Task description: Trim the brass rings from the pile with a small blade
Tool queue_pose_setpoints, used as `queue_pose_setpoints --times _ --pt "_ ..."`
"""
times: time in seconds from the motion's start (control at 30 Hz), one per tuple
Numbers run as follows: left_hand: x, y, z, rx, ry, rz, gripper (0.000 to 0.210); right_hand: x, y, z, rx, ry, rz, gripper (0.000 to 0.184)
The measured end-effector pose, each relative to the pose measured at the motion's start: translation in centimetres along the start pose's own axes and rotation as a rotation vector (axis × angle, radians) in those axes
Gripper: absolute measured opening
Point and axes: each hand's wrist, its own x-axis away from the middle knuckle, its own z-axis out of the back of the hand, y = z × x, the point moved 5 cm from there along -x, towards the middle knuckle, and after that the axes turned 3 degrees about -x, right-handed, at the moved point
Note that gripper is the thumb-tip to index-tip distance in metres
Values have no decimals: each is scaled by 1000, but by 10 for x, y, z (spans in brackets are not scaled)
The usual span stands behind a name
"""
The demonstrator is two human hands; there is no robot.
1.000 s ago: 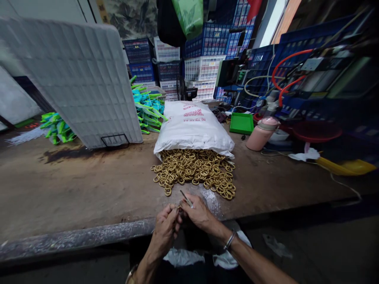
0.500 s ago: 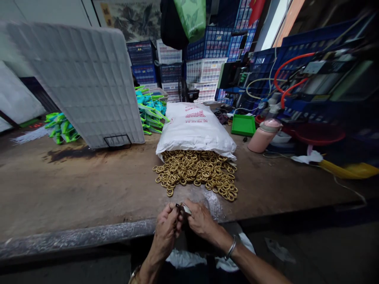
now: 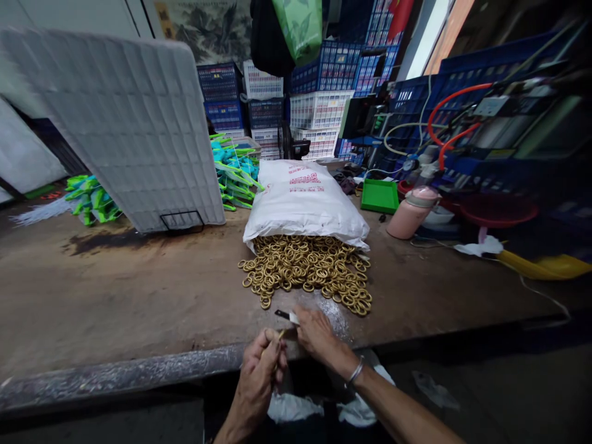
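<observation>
My left hand [image 3: 263, 364] is closed at the table's front edge, pinching a gold-coloured ring [image 3: 282, 333], most of it hidden by the fingers. Just right of it, my right hand [image 3: 319, 336] is wrapped round a small knife [image 3: 283, 315] with a dark blade and a whitish handle. The blade points left, above the ring and apart from it. Beyond both hands lies a heap of gold rings [image 3: 309, 268], spilling from the mouth of a white sack [image 3: 308, 206] with red print.
A tall pale padded panel [image 3: 134, 129] leans at the left on a wire stand, beside green and blue plastic pieces [image 3: 235, 172]. At the right are a green tray [image 3: 379, 196], a pink bottle [image 3: 413, 213] and a red dish [image 3: 499, 208]. Stacked crates [image 3: 319, 111] fill the back.
My right hand has moved slightly up and away from my left hand, so the knife's blade now shows clear of the fingers. The left hand has dropped a little, with the ring's edge showing.
</observation>
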Motion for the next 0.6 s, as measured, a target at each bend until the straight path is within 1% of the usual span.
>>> queue_pose_setpoints --times 0.07,0.13,0.27,0.3,0.37,0.47,0.53,0.6 --pt "6 2 -3 89 -45 15 26 -7 2 1 29 1 -17 29" --pt "8 4 -3 171 -55 29 26 -15 -3 3 34 27 -7 29" --pt "5 2 6 253 0 62 29 -32 -22 0 -5 70 10 21" --pt "3 1 10 266 23 68 28 -37 -25 -3 -10 77 -3 19" --pt "2 0 17 303 57 72 25 -46 -27 -8 -5 94 -51 20" --pt "0 -2 23 385 48 88 20 -57 -28 -13 10 113 -96 22" --pt "-1 -3 25 429 36 109 21 -60 -27 -13 17 109 -103 20" --pt "-2 -4 28 458 49 127 21 -61 -25 -10 23 99 -106 18"
